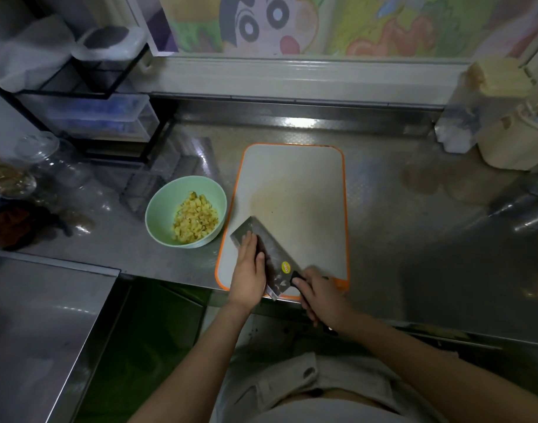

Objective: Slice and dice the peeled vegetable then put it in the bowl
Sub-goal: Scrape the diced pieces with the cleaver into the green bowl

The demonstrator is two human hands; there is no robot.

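Diced vegetable [195, 217], pale yellow, lies heaped in the green bowl [167, 198] at centre left of the frame, up and to the left of the left hand [249, 270] and apart from it. The bowl stands on the steel counter [398, 209] just beside the left edge of the orange-rimmed cutting board [295, 184]. The board's near edge runs along the counter's front edge. Bare white board stretches above and to the right of the cleaver [273, 257], which lies slantwise across the board's lower left part. The left hand rests flat on the blade, fingers straight. The right hand [321, 296] curls round the black handle at the board's near edge.
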